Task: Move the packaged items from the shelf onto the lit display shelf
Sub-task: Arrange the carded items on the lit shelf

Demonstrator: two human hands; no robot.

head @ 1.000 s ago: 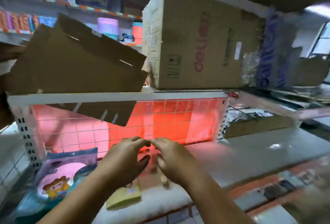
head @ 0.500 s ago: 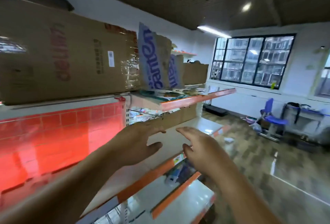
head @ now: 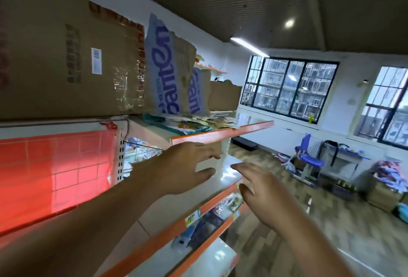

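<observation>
Here both bare hands, left hand point(head: 184, 167) and right hand point(head: 262, 187), reach empty over the shelf point(head: 225, 174).

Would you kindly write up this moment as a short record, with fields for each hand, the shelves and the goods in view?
left hand: open, empty, fingers stretched out over the white shelf
right hand: open, empty, beside the left one and lower
lit display shelf: red-glowing grid panel at the left
upper shelf: orange-edged, flat packets lying on it
packaged items: on the level under the white shelf
cardboard box: large, on top at the left
</observation>
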